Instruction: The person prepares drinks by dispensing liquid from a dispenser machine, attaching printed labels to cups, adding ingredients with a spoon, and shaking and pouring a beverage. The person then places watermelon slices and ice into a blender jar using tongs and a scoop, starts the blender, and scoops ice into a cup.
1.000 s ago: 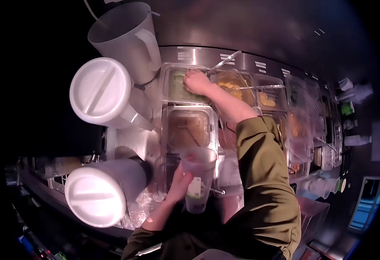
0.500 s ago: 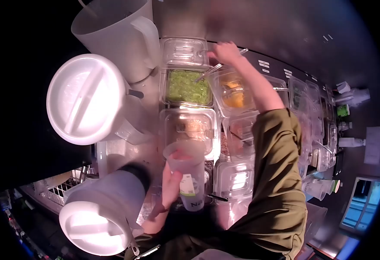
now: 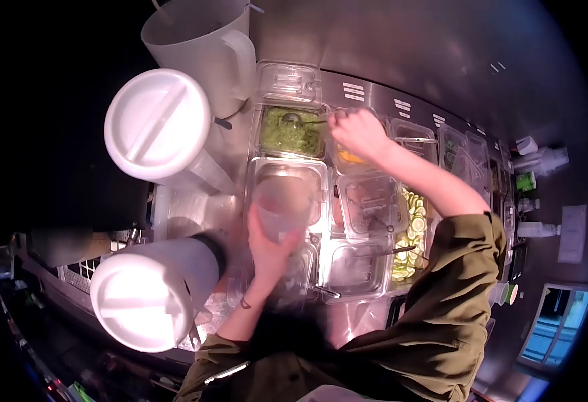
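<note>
The left hand (image 3: 274,249) grips the cup (image 3: 282,209) around its side, above a lidded tub (image 3: 301,167). The right hand (image 3: 361,135) grasps the spoon (image 3: 299,120) by its handle, its bowl reaching leftward into green food (image 3: 287,141) beyond the cup.

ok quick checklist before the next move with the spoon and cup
1. Right hand gripping the spoon: ok, by the handle.
2. Spoon head at the green food: ok.
3. Clear lid off the green food: ok, lying beyond it.
4. Left hand holding the cup: ok.
5. Cup beside the spoon head: not ok, it is apart, nearer the body.
6. Cup contents: cannot tell, blurred.
</note>
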The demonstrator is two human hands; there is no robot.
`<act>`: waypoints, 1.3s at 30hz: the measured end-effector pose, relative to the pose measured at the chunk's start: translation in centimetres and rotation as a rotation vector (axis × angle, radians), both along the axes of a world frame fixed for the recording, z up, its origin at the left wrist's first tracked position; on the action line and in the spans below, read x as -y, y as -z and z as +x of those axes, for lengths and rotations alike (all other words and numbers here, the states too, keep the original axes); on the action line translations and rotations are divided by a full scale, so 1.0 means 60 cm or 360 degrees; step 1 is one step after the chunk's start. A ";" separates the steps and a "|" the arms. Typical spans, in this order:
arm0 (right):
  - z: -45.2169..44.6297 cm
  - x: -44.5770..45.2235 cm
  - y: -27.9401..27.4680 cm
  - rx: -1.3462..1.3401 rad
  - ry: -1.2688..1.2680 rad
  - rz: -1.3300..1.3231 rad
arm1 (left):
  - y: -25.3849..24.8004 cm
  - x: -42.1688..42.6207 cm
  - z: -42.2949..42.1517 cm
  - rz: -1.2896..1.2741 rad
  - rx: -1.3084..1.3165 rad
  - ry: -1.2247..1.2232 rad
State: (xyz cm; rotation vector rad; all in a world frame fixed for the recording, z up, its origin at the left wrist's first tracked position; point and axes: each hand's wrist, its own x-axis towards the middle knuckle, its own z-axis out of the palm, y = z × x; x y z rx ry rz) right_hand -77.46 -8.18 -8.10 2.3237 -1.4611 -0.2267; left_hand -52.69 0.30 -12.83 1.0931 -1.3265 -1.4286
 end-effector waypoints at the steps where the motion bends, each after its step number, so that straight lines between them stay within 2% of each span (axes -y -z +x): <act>1: -0.004 -0.019 0.016 -0.0061 0.0099 -0.0024 | -0.001 0.005 0.002 -0.0024 0.0042 -0.0088; 2: -0.006 -0.035 0.023 -0.0123 0.0199 -0.0052 | -0.005 0.009 0.003 -0.0052 0.0082 -0.0177; 3: -0.009 -0.043 0.026 0.0055 0.0409 0.0073 | -0.020 0.014 0.003 -0.0083 0.0152 -0.0185; 7: -0.053 -0.054 0.057 0.0893 0.1135 0.0456 | -0.065 0.039 0.002 -0.0691 0.0806 -0.0241; 9: -0.090 -0.057 0.073 0.1396 0.1347 0.0637 | -0.066 0.061 -0.003 -0.0941 0.1194 -0.0241; 12: -0.118 -0.063 0.080 0.1526 0.1381 0.0652 | -0.071 0.072 -0.029 -0.0793 0.1504 -0.0185; 16: -0.142 -0.069 0.034 0.1614 0.1326 0.0643 | -0.015 0.093 -0.084 -0.0820 0.1450 -0.0217; 20: -0.138 -0.078 -0.080 0.1742 0.1174 0.0580 | -0.037 0.133 -0.105 -0.0589 0.1394 -0.0179; 22: -0.141 -0.081 -0.140 0.1739 0.1036 0.0520 | -0.040 0.153 -0.115 -0.0521 0.1296 -0.0154; 24: -0.124 -0.091 -0.204 0.1589 0.0954 0.0368 | -0.048 0.172 -0.133 -0.0521 0.0920 -0.0219; 25: -0.091 -0.107 -0.242 0.1308 0.0923 0.0217 | -0.047 0.182 -0.143 -0.0594 0.0748 -0.0282; 28: -0.047 -0.149 -0.257 0.0239 0.0388 -0.0338 | -0.068 0.188 -0.158 -0.0738 0.0379 -0.0385; 30: -0.013 -0.175 -0.260 -0.0149 0.0028 -0.0612 | -0.067 0.184 -0.159 -0.0829 0.0253 -0.0466; 34: -0.015 -0.191 -0.238 -0.0097 -0.0062 -0.0892 | -0.066 0.170 -0.154 -0.0749 0.0093 -0.0458; 35: -0.018 -0.190 -0.232 0.0079 -0.0041 -0.0807 | -0.059 0.170 -0.152 -0.0744 0.0076 -0.0452; 38: -0.040 -0.189 -0.212 0.1074 0.0784 -0.0090 | -0.049 0.168 -0.144 -0.0746 0.0041 -0.0443; 39: -0.079 -0.179 -0.182 0.1819 0.0859 0.0286 | -0.047 0.168 -0.142 -0.0745 0.0014 -0.0440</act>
